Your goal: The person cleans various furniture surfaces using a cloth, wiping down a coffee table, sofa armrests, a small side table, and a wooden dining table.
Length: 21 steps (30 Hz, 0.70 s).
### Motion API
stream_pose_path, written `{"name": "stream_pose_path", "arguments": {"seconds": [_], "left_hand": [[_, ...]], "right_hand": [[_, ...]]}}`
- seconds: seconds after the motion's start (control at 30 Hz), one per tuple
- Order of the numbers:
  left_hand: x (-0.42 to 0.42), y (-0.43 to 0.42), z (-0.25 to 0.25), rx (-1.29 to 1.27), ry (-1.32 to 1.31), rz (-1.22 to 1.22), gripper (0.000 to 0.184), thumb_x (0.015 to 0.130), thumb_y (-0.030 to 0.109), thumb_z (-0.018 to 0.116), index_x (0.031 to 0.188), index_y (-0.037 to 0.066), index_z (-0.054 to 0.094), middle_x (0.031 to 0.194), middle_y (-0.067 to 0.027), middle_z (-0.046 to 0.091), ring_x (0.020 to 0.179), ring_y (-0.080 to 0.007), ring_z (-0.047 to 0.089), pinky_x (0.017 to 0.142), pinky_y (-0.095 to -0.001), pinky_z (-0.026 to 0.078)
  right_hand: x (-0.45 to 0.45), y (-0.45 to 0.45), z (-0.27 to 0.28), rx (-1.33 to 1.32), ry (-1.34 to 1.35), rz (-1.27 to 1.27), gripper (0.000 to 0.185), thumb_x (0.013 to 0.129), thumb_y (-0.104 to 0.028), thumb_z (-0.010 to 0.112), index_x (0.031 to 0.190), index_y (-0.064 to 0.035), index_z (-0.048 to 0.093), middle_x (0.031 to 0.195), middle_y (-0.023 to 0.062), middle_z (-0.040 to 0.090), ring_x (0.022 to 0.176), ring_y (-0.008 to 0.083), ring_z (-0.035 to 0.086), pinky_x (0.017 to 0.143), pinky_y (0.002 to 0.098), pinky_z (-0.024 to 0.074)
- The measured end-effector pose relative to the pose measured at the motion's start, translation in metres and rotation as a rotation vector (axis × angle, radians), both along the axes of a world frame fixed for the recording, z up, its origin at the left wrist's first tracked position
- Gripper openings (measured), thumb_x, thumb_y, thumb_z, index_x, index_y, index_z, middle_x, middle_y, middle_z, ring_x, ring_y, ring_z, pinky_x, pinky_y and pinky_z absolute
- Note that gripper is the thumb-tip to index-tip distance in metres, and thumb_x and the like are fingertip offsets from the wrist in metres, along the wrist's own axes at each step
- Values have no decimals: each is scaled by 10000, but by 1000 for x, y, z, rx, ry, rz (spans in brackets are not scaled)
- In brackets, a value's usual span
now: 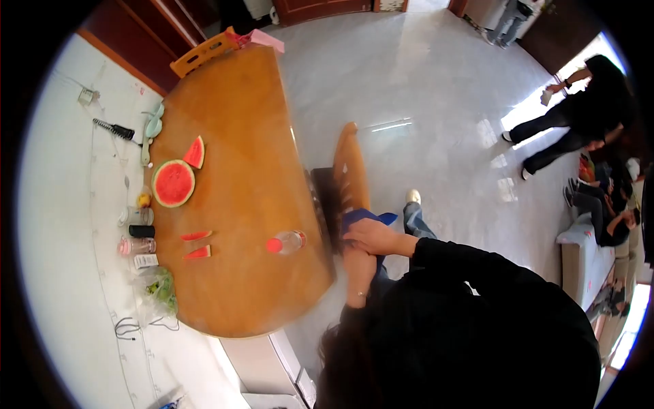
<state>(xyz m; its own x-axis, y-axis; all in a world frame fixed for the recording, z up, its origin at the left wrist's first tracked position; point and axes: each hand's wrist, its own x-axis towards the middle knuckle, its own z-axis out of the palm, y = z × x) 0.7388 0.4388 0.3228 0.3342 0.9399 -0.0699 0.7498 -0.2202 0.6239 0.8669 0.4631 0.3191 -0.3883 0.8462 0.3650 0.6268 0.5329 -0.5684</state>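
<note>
My right hand (375,236) lies across my left hand (357,259), its fingers curled down over it. Most of the left hand's fingers are hidden beneath, and a thin band circles that wrist. Blue fabric (371,217) shows just beyond and under both hands, near a wooden chair (349,163). I cannot make out whether the fingers grip the fabric. On the wooden table (245,170) to the left, a clear bottle with a red cap (286,243) lies on its side or is seen steeply from above.
The table bears a cut watermelon half (174,183), a wedge (195,153) and two thin slices (197,252). Jars (136,217) and a bag of greens (160,290) line the wall. A person in black (579,109) stands at right; others sit on a sofa (586,259).
</note>
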Motion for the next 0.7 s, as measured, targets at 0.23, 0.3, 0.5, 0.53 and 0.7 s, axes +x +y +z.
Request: {"name": "stream_pose_path", "arguments": {"seconds": [0.23, 0.3, 0.5, 0.53, 0.7], "left_hand": [[12, -1, -14, -79, 162, 100, 382, 838, 211, 635, 1097, -45, 520, 1010, -245, 571, 920, -405, 560, 793, -483, 458], [26, 5, -11, -118, 197, 162, 400, 841, 235, 647, 1098, -40, 509, 1002, -238, 569, 920, -400, 562, 793, -476, 462], [102, 66, -8, -56, 390, 345, 393, 862, 261, 643, 1081, -28, 491, 908, -193, 569, 872, -364, 576, 744, -431, 485], [116, 83, -11, -41, 391, 376, 390, 862, 265, 644, 1070, -29, 493, 891, -185, 569, 860, -358, 578, 733, -425, 488], [167, 166, -29, 89, 248, 533, 342, 835, 225, 671, 1044, 6, 512, 852, -177, 579, 826, -350, 596, 704, -432, 495]], "right_hand": [[31, 47, -18, 81, -68, 483, 319, 745, -163, 620, 1053, -82, 615, 932, 69, 595, 904, 252, 588, 800, 348, 462], [41, 71, -17, 135, -44, 619, 304, 751, -171, 616, 1042, -83, 616, 912, 64, 590, 886, 241, 590, 792, 341, 461], [91, 149, -24, 187, -62, 649, 221, 758, -188, 605, 966, -115, 623, 819, 30, 578, 825, 210, 580, 716, 325, 449], [104, 166, -22, 196, -103, 622, 208, 752, -185, 606, 947, -116, 626, 806, 30, 578, 805, 213, 578, 708, 328, 450], [135, 244, -25, 215, -85, 535, 254, 727, -176, 620, 963, -86, 638, 828, 42, 581, 792, 231, 574, 709, 330, 457]]}}
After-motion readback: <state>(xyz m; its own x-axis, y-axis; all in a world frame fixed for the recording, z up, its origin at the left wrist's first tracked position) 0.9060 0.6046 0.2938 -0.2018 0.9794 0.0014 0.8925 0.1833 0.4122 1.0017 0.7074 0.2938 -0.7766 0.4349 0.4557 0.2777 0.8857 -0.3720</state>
